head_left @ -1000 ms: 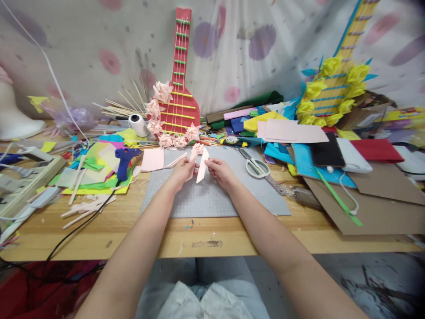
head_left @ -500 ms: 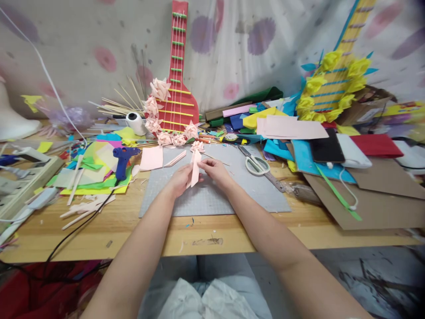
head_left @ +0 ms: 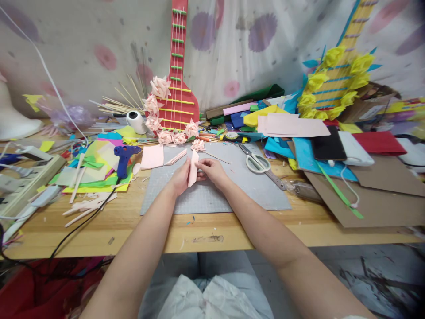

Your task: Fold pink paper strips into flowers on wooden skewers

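A: What is seen of the person's arms?

B: Two forearms are shown uncovered along their whole visible length, the left forearm [head_left: 139, 248] and the right forearm [head_left: 275, 239]. Each is ended by a bare hand, the left hand [head_left: 181, 177] and the right hand [head_left: 212, 170].

A: And what is worn lower down?

B: Pale grey-blue trousers of smooth cloth [head_left: 219, 266] are seen on the lap near the bottom edge. Over them a crumpled white garment hem [head_left: 206, 301] is bunched into soft folds. Whether it belongs to a shirt cannot be told.
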Tool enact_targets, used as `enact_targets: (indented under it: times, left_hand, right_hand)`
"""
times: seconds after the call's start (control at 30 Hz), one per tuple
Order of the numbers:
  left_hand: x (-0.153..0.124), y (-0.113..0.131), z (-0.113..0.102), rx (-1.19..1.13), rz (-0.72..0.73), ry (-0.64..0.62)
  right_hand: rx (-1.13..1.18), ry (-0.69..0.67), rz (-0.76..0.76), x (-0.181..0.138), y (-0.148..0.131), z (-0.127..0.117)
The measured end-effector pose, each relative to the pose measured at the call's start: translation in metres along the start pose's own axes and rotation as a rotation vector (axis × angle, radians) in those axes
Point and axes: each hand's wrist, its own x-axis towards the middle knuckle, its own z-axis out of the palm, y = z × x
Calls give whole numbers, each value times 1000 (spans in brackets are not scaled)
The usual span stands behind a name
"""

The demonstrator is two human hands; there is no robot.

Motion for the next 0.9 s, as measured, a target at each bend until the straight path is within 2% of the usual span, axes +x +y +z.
enact_targets:
  times: [0.13,0.27,0.5,0.6,0.7,0.9]
  left_hand:
    - [-2,-2,1,47,49,-25]
    - [-2,-5,0,107,70,1]
    - [1,-8,-1,149,111,10]
    - [0,-7,1,138,121,40]
    - [-3,-5,3,113,115,-4]
    - [-9,-2,3,114,51,-143]
  right_hand:
    - [-38,12,-32,3,3,-2]
    - [-53,16,-52,4,4,-2]
    - [-7,-88,-67,5,9,-1]
    - [-48,16,-110,6,7,-2]
    - [-64,131,-94,5,-2,-5]
    - [-31,-88,1,3,-14,-19]
